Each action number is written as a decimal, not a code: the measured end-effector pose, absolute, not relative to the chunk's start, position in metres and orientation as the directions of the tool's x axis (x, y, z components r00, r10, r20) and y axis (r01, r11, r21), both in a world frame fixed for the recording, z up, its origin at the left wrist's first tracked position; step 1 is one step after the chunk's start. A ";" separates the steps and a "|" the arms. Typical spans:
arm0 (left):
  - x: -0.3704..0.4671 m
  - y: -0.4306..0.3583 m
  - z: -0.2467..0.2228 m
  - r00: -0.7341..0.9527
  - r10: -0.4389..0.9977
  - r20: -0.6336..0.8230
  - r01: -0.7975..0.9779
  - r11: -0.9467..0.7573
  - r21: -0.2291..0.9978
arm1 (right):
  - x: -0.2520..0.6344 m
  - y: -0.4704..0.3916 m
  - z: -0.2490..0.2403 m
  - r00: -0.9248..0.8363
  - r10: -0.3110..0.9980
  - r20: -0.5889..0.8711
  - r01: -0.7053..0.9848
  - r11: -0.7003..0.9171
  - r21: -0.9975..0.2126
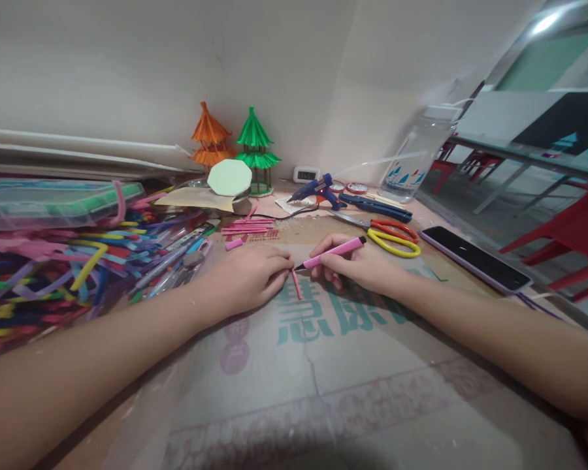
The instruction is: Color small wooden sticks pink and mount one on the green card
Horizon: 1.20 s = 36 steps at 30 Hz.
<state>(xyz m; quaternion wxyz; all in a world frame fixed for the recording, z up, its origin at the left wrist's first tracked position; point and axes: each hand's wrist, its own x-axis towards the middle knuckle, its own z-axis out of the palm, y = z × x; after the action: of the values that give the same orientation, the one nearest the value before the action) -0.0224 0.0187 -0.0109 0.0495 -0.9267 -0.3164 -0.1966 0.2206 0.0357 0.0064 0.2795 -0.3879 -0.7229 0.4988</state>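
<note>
Between thumb and fingers my left hand pinches the upper end of a thin pink stick, which points down toward me. My right hand grips a pink marker like a pen, its dark tip touching or almost touching the stick near my left fingertips. A pink marker cap lies just behind my left hand. Farther back is a small pile of pink sticks. Beneath both hands is a printed cardboard sheet with a clear covering.
Colourful pipe cleaners and a plastic case crowd the left. At the back stand orange and green pagoda models and a glue gun. Scissors, a phone and a clear bottle are at right.
</note>
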 end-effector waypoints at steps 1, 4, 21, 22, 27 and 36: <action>-0.023 0.019 -0.011 0.723 0.567 0.395 0.605 -0.795 0.034 | 0.220 0.035 0.007 -0.543 0.840 0.014 0.288 0.202 -0.936; -0.023 0.018 -0.012 0.726 0.567 0.389 0.603 -0.797 0.037 | 0.220 0.035 0.009 -0.551 0.835 0.006 0.303 0.206 -0.930; -0.023 0.018 -0.010 0.723 0.584 0.368 0.613 -0.788 0.046 | 0.221 0.036 0.008 -0.561 0.828 -0.002 0.299 0.200 -0.933; -0.023 0.018 -0.011 0.722 0.587 0.367 0.614 -0.788 0.052 | 0.221 0.036 0.008 -0.566 0.824 -0.002 0.294 0.200 -0.935; -0.023 0.018 -0.013 0.717 0.583 0.382 0.618 -0.785 0.041 | 0.220 0.034 0.009 -0.559 0.829 0.001 0.272 0.185 -0.944; -0.022 0.017 -0.015 0.699 0.595 0.397 0.634 -0.772 0.040 | 0.220 0.037 0.004 -0.525 0.851 -0.002 0.261 0.159 -0.952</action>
<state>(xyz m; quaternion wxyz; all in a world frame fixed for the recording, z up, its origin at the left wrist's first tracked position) -0.0221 0.0175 -0.0155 0.0496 -0.9204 -0.3339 -0.1974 0.2203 0.0375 0.0042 0.2864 -0.3941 -0.7055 0.5148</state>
